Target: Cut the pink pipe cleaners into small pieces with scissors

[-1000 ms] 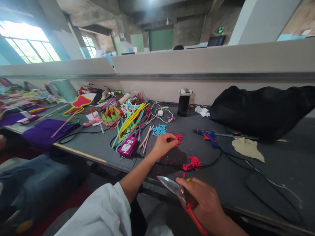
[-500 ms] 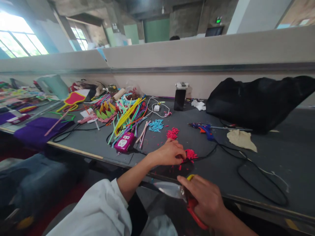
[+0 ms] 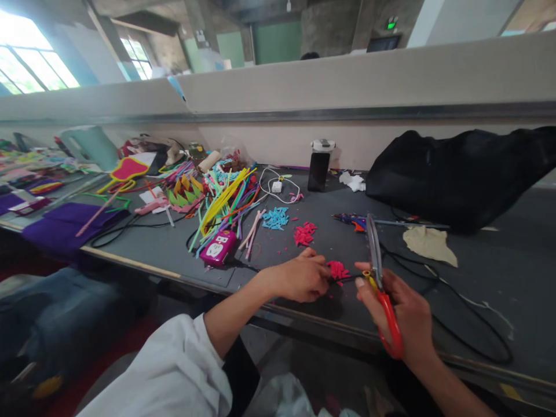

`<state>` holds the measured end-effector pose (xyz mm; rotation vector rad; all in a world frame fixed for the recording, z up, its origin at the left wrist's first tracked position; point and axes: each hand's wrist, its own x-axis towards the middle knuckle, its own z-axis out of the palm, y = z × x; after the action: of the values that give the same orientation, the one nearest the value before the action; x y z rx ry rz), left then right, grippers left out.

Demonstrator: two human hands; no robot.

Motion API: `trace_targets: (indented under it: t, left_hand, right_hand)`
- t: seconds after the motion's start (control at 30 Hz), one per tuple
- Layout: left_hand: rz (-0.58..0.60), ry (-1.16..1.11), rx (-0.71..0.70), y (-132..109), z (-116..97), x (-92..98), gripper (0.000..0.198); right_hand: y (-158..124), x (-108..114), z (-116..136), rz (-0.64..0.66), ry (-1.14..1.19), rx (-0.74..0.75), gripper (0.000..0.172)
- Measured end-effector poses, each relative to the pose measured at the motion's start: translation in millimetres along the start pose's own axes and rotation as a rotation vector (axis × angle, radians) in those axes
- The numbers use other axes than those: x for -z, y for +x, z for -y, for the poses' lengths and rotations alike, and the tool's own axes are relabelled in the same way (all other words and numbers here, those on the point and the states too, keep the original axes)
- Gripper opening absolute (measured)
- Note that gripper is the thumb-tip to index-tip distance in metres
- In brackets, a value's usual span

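Observation:
My left hand [image 3: 302,277] rests on the dark table [image 3: 174,252], fingers pinched at a small pile of red cut pieces [image 3: 337,269]. My right hand [image 3: 402,313] grips red-handled scissors [image 3: 380,284], blades closed and pointing up and away, just right of that pile. A second red pile [image 3: 304,233] and a light blue pile [image 3: 275,218] lie farther back.
Coloured pipe cleaners [image 3: 226,200] and a pink power strip [image 3: 218,248] lie to the left. A blue glue gun [image 3: 354,221], black cable [image 3: 460,324], beige scrap [image 3: 429,244] and black bag [image 3: 460,176] sit right. A black bottle [image 3: 318,166] stands by the back wall. Purple felt [image 3: 65,223] lies far left.
My right hand rose from below the table edge and turned the scissors from pointing left to pointing up. My left hand came back from the far red pile to the near one.

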<state>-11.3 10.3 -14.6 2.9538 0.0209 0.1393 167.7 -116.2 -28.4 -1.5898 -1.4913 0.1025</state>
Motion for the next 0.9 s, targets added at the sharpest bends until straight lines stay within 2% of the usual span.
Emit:
trace_targets:
  t: [0.07, 0.13, 0.23, 0.33, 0.67, 0.8, 0.9]
  left_hand:
    - [-0.074, -0.149, -0.006, -1, 5, 1.8, 0.007]
    - [-0.201, -0.390, 0.030, -1, 9, 5.5, 0.003]
    - [-0.410, -0.816, 0.173, -1, 9, 10.1, 0.012]
    - [-0.524, -1.109, 0.341, 0, 4, 9.8, 0.019]
    - [-0.520, -1.329, 0.477, 2, -3, 3.2, 0.032]
    - [-0.468, -1.302, 0.507, 0, -5, 2.6, 0.028]
    - [-0.457, -1.186, 0.458, -1, -8, 5.9, 0.018]
  right_hand:
    - [1, -2, 2, 0.015, 0.020, -0.008, 0.028]
    - [1, -5, 4, 0.038, 0.051, -0.026, 0.029]
    - [3, -13, 6, 0.060, 0.113, -0.080, 0.032]
    - [9, -21, 8, 0.051, 0.137, -0.118, 0.035]
    - [27, -34, 13, 0.078, 0.277, -0.171, 0.040]
    - [27, -36, 11, 0.091, 0.281, -0.183, 0.041]
    - [27, -36, 9, 0.108, 0.296, -0.204, 0.041]
